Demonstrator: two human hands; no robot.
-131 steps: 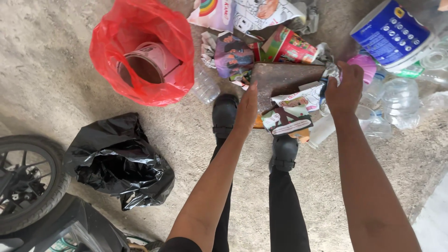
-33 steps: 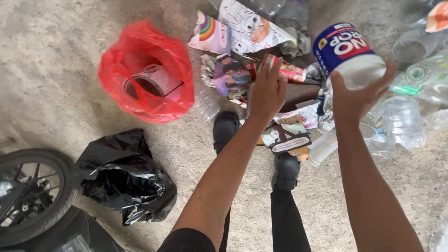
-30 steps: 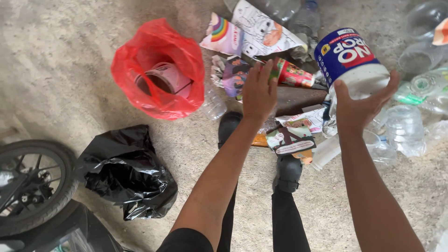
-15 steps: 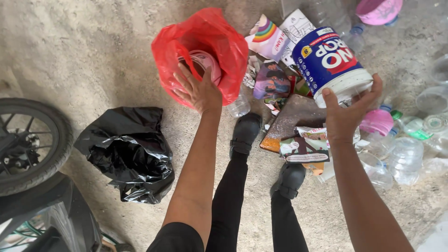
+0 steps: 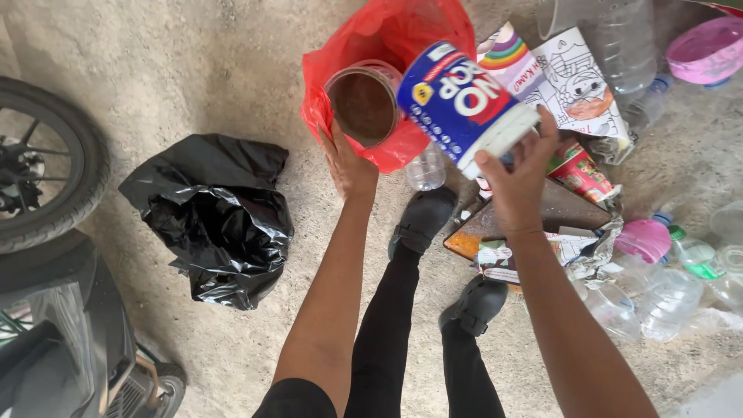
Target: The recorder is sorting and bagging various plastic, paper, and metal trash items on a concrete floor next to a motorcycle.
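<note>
The right hand (image 5: 517,182) grasps a blue-and-white tub (image 5: 464,104) by its white end, thumb on one side of the rim and fingers on the other. The tub is held up off the ground and tilted — its long axis runs from lower right, at the hand, to upper left, and its blue end points toward the red bag (image 5: 387,46). That blue end overlaps the bag's mouth in this view, just beside a pink bucket (image 5: 364,104) that lies in the bag with its brown inside facing the camera.

The left hand (image 5: 348,166) is at the bag's lower edge, below the bucket; the fingers press against the red plastic, but whether they pinch it or only hold it back cannot be told.

A clear bottle (image 5: 426,166) lies on the concrete just under the tub. To the right sits a litter pile: a colouring sheet (image 5: 580,77), a printed paper cup (image 5: 580,170), a rusty board (image 5: 557,217), pink lids (image 5: 708,50) and more clear bottles (image 5: 665,302). The person's black shoes (image 5: 422,220) stand at the pile's edge, one just beside the board.

Well to the left lies a crumpled black bag (image 5: 217,217) — beyond it, a motorbike wheel (image 5: 46,162).
</note>
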